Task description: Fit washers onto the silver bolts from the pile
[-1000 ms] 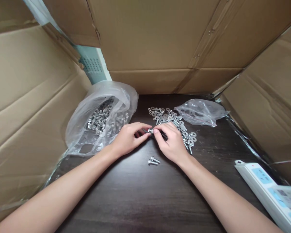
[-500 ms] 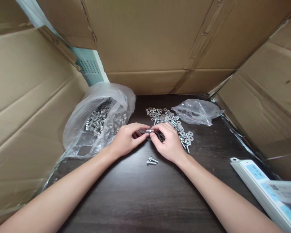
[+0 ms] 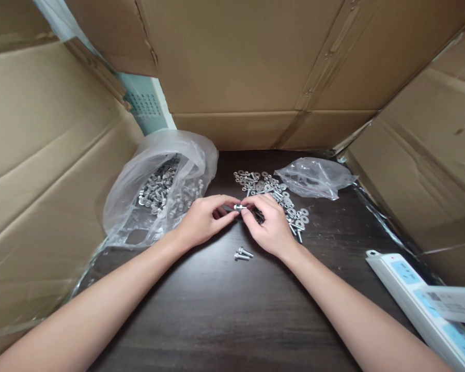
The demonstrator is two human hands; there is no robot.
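Bolt (image 3: 239,207) sits pinched between my left hand (image 3: 203,221) and right hand (image 3: 269,227), both closed on it, above the dark table (image 3: 217,310), near loose washers (image 3: 263,185) and two bolts (image 3: 243,254).

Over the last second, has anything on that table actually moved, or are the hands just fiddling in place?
Hardly anything moved. The left hand and right hand pinch the same small bolt between their fingertips as before, with only slight finger shifts. The two bolts on the table, the loose washers and both plastic bags stayed put.
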